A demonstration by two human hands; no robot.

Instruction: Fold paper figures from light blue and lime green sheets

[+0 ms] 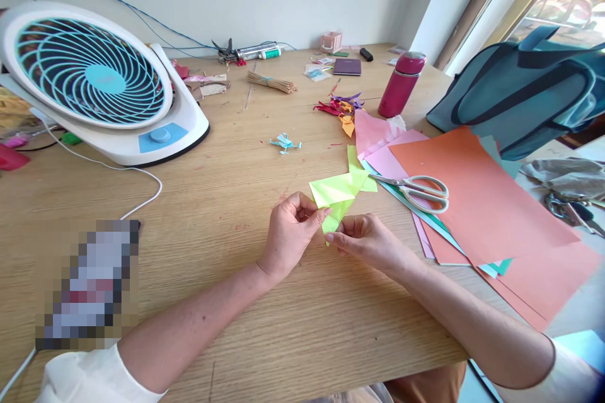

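A folded sheet of yellow-green paper (334, 192) is held between my two hands above the wooden table. My left hand (293, 230) pinches its left corner between thumb and fingers. Lower down, my right hand (363, 238) grips the paper's bottom tip. Just behind it lie more yellow-green paper pieces (355, 160); whether they touch the held sheet I cannot tell. Scissors (420, 192) with white handles rest to the right on the coloured sheets, blades toward the green paper. A small light-blue folded paper figure (285, 143) stands beyond my hands.
Coloured paper sheets (477, 201) spread over the right side. A white fan (161, 132) stands at left, near a pixelated object (92, 286). Farther back are folded paper scraps (343, 107), a bundle of sticks (271, 82), a red bottle (401, 85) and a teal bag (515, 88).
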